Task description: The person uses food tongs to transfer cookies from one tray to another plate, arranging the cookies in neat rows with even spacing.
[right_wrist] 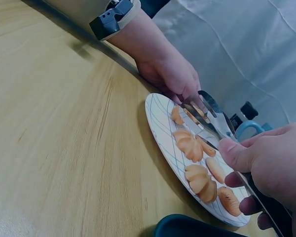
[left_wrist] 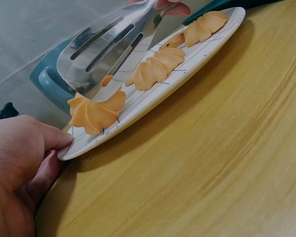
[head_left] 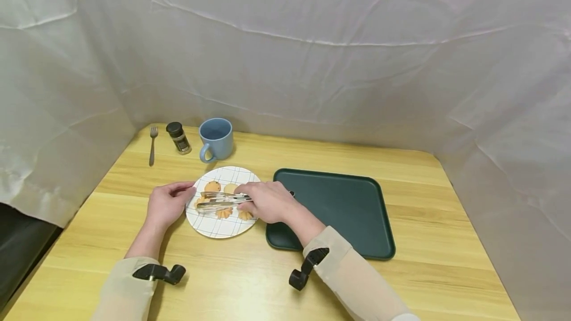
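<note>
My left hand [head_left: 167, 204] pinches the left rim of a white plate [head_left: 218, 231] with a blue checked pattern, the thumb on top in the left wrist view. Several cookies lie on it, both swirl-shaped ones [right_wrist: 190, 144] and flat round ones with dark bits [right_wrist: 229, 200]. Metal tongs [head_left: 218, 204] with one slotted blade [left_wrist: 101, 47] are gripped in my right hand [head_left: 272, 201]. Their ends stand apart over the left part of the plate, around the swirl-shaped cookie [left_wrist: 94, 112] nearest my left hand. The palm hides much of the handle.
To the right of the plate lies a dark green tray [head_left: 339, 212], partly under the right forearm. Behind the plate stand a blue mug [head_left: 218, 140] and a black-capped spice jar [head_left: 179, 138], with a fork [head_left: 153, 145] farther left. Grey-white sheeting [head_left: 312, 83] encloses the table's back and sides.
</note>
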Demonstrator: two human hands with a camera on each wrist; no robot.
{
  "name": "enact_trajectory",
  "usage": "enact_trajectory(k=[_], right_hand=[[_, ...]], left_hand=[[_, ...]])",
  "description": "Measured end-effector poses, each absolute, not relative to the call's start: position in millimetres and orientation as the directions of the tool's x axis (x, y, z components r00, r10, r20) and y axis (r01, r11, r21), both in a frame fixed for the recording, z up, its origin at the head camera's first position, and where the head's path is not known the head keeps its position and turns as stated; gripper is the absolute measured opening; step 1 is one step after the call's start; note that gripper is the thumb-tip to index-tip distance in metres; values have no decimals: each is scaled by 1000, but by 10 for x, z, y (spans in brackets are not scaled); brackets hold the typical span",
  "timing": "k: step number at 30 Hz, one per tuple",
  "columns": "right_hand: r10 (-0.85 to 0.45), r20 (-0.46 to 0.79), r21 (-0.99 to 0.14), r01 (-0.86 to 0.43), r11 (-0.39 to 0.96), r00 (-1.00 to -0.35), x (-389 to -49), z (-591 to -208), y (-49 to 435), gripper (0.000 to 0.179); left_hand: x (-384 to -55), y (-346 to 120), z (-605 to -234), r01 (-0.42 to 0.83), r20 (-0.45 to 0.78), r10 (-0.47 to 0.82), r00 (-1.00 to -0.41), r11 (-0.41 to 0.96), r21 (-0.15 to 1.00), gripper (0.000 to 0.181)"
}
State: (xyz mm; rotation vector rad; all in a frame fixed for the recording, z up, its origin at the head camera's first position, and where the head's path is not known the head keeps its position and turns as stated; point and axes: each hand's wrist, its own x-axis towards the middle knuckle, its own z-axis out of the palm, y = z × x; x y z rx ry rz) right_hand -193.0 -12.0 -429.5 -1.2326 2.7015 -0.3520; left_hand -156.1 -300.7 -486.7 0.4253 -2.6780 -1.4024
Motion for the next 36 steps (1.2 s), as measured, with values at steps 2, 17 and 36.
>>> enact_trajectory(k=[2,17,36], right_hand=[[-758,-35,-268,-725,635,-652,-1939,-4287,-103,43],[-758,13,-238,-738,631,-652,-1981,-4247,7,48],[-628,166,-290,-646,706,-761,-1772,-3952,978,53]], left_hand=[[-1567,-2998,-4858,-205,-54,-284,-957,538,817,37],[-1587,-2968,-4851,-196,-48,-281,-958,527,827,36],[-1584,-2968,-4886,-216,-57,-298,-953,538,815,38]])
